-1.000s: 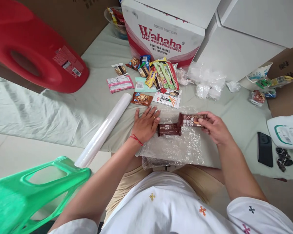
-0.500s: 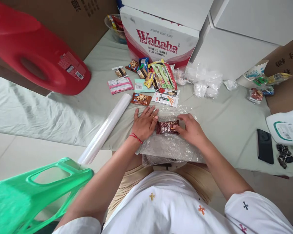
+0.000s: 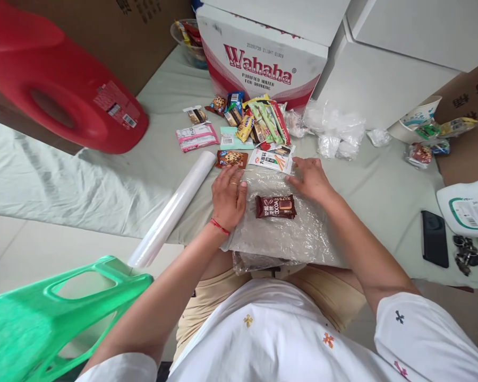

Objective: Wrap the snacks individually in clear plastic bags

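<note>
Green and translucent, a moulded plastic stool [image 3: 56, 307] fills the near left corner, cut off by the frame's edge. The big red plastic jug [image 3: 59, 79] at far left is likewise only partly in view. Right of them, a white roll of cling film [image 3: 173, 207] lies slantwise on the pale cloth-covered table [image 3: 103, 180].

The left hand [image 3: 228, 199] rests palm down with its fingers loose, holding nothing, on the left edge of a crinkled clear plastic sheet [image 3: 287, 239]. The sheet's near edge droops out of sight over the table's rim. A brown cocoa snack packet [image 3: 275, 206] lies flat on the sheet, just right of the left hand and on the near side of the right hand, touching neither.

The right hand [image 3: 313, 180] lies flat and empty on the sheet's far right part. Farther right sits a black phone [image 3: 434, 239], and beyond it a white plastic jug [image 3: 468, 209] is clipped by the frame's edge.
</note>
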Available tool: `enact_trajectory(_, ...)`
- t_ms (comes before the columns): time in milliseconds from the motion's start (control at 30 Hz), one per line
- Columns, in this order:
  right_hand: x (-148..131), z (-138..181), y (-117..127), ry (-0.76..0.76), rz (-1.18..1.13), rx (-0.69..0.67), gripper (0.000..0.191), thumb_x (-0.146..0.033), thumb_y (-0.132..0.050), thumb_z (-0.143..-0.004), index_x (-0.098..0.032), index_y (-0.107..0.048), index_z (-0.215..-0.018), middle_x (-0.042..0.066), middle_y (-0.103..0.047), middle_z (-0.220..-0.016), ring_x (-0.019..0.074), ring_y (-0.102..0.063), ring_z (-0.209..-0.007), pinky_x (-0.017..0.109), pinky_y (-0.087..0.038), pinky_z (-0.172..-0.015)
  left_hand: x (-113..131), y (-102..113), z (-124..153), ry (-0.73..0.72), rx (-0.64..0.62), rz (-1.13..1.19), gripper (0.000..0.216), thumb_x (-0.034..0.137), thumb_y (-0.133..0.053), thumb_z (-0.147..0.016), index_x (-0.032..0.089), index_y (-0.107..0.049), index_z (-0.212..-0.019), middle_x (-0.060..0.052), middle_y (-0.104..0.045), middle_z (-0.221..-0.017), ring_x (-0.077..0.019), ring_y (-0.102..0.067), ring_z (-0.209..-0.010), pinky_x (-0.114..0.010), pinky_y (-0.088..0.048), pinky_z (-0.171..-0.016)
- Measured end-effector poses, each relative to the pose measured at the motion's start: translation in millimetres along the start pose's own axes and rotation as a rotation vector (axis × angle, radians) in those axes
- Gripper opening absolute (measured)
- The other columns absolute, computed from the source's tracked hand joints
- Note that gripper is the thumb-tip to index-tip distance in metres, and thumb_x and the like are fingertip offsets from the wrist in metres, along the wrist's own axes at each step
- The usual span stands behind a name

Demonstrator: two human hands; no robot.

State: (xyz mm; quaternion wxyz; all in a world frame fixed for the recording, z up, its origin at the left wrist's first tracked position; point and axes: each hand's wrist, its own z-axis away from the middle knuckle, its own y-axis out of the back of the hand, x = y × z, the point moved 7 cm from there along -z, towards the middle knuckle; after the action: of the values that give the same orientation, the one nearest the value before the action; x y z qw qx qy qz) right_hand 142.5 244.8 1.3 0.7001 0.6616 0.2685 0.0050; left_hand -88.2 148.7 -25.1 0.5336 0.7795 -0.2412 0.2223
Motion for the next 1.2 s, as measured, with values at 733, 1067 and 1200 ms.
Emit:
enact_trajectory(733,-19,61,33,0.418,-0.346,0.052,0.015,-0.035,-0.065,-0.096,-0.025,-0.072,-0.088,0.004,-0.062,-0.079,0.0229,-0.055,-0.085,0.039,-0.044,-0.082,-13,11,2,-0.014,-0.155,0.213,0.061,0.020,-0.061,-0.078,0.021,-0.057,-0.139,-0.001,-0.063,-0.083,-0.0240,-0.062,-0.093,-0.046,-0.047,-0.102)
enact_trajectory(1067,-17,81,19,0.419,-0.306,-0.040,0.025,-0.044,-0.058,-0.100,-0.031,-0.079,-0.094,0.006,-0.064,-0.086,0.0260,-0.056,-0.095,0.044,-0.045,-0.090,2,33,18,-0.233,-0.200,0.094,0.018,0.016,-0.052,-0.082,0.025,-0.065,-0.075,-0.005,-0.068,-0.086,-0.0253,-0.061,-0.107,-0.049,-0.045,-0.103)
enact_trajectory(1200,-10,86,12,0.444,-0.258,-0.043,0.022,-0.038,-0.060,-0.099,-0.031,-0.080,-0.096,0.006,-0.064,-0.088,0.0253,-0.056,-0.097,0.044,-0.042,-0.091,8,35,29,-0.378,-0.196,0.087,0.024,0.008,-0.050,-0.077,0.025,-0.062,-0.065,-0.005,-0.067,-0.083,-0.0242,-0.062,-0.109,-0.048,-0.045,-0.102)
